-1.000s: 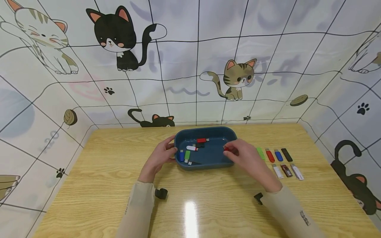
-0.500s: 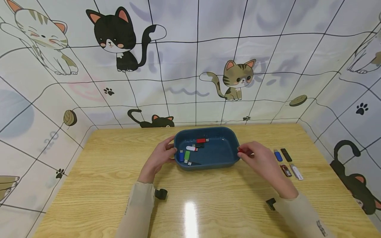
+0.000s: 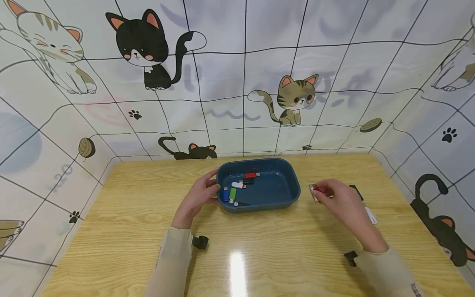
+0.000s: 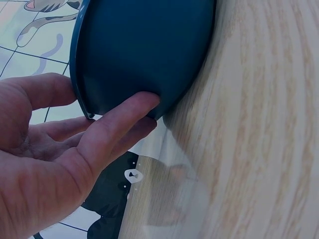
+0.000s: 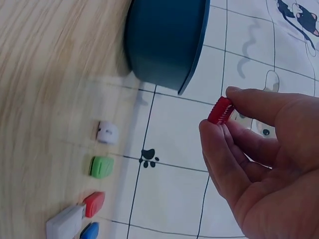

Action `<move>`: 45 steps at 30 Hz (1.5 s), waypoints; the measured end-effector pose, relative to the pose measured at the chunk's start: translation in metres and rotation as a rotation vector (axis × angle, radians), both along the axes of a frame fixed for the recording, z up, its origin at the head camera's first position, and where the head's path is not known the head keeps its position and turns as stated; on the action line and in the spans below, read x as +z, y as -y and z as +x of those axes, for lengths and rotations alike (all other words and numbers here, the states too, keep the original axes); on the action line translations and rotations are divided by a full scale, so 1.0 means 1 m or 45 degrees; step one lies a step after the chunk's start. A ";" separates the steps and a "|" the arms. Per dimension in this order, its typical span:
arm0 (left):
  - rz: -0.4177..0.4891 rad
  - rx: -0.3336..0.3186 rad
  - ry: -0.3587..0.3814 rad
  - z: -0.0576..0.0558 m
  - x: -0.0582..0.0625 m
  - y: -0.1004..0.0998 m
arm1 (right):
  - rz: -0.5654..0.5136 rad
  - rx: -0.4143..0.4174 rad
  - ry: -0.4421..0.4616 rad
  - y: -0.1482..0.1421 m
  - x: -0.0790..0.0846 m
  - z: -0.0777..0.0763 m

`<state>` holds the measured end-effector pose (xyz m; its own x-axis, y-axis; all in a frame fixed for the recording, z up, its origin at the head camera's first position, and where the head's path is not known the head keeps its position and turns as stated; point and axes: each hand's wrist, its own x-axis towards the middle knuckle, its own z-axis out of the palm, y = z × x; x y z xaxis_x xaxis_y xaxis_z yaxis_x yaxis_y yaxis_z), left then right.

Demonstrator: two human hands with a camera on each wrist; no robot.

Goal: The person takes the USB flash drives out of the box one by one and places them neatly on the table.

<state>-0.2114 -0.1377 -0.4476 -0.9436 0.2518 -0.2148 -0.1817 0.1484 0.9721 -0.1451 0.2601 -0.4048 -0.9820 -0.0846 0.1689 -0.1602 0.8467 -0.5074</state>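
A dark blue plastic bin (image 3: 274, 204) sits at the table's middle; in the head view a red flash drive (image 3: 250, 175) and several others, among them a green flash drive (image 3: 232, 194), lie inside it. My left hand (image 3: 198, 196) holds the bin's left end, fingers against its outer wall in the left wrist view. To the right of the bin and off the table, my right hand (image 3: 343, 204) pinches a small red flash drive (image 5: 221, 110) between thumb and finger. Below that hand a white flash drive (image 5: 107, 132) and a green flash drive (image 5: 102, 167) lie on the table.
More flash drives lie right of the bin, partly hidden by my right hand: a black flash drive (image 3: 356, 192) and a white flash drive (image 3: 371, 215). A cat-print cloth wall (image 3: 230, 115) borders the wooden table (image 3: 141, 231) at the back and sides.
My right hand has moved right, from over the bin's right end to beyond its rim, with the red flash drive pinched throughout. The left hand keeps its place on the bin.
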 end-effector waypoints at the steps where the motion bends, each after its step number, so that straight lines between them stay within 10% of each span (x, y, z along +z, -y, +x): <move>1: -0.003 -0.003 -0.005 0.000 0.000 0.000 | 0.008 -0.006 0.009 -0.003 -0.001 0.000; 45: 0.011 -0.011 0.006 -0.002 -0.001 0.001 | 0.295 -0.014 0.276 -0.033 -0.034 0.008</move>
